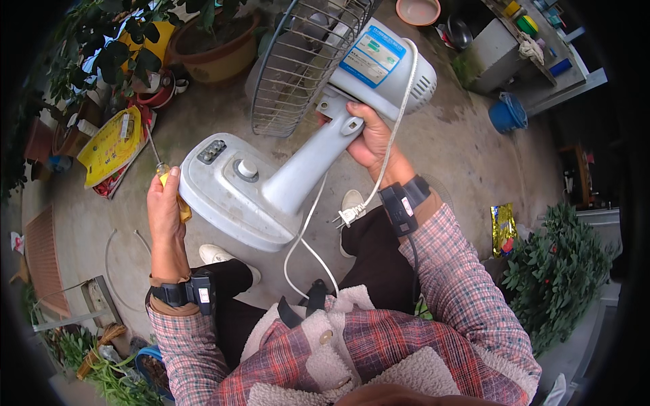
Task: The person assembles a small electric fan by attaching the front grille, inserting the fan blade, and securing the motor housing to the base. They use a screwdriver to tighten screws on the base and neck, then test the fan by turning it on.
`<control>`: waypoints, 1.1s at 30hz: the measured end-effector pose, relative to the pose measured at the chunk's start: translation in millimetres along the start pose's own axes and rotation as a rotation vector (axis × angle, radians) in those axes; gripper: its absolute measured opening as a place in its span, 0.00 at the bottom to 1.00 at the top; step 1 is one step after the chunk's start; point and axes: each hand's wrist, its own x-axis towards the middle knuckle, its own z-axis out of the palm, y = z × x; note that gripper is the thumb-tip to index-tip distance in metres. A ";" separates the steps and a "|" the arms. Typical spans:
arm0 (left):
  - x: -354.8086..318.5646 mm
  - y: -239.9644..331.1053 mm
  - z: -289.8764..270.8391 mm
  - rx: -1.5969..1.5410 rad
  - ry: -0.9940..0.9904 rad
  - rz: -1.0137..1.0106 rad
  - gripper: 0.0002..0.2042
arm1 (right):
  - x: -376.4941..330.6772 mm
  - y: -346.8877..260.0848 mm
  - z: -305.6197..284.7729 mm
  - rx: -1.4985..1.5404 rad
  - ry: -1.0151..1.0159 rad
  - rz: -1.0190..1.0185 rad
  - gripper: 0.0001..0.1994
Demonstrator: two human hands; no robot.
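Note:
A white electric fan (305,169) is held up in front of me, tilted, with its base to the left and its motor housing (386,68) to the upper right. My right hand (372,139) grips the fan's neck just below the motor. In my left hand (166,210) is a screwdriver (162,169) with a yellow handle, its shaft pointing up and away. That hand is beside the left edge of the base, and I cannot tell if it touches it. The white cord (401,111) hangs over the housing, its plug (351,215) dangling near my right wrist.
The wire fan guard (298,74) juts out at the far side. Potted plants and a yellow bag (115,149) are at the left. A blue bucket (508,113) stands by a concrete sink (491,57) at the right. A leafy bush (558,271) grows lower right.

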 end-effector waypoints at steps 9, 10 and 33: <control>-4.4 5.1 1.7 -0.034 0.028 0.020 0.11 | -0.2 -0.1 0.5 0.019 -0.021 0.006 0.28; -5.0 5.6 1.7 -0.021 0.029 0.022 0.11 | -0.7 -0.1 0.2 0.023 -0.018 0.001 0.28; -23.9 24.2 -5.2 0.208 0.075 -0.035 0.11 | -8.9 6.8 7.1 -0.113 0.099 0.000 0.24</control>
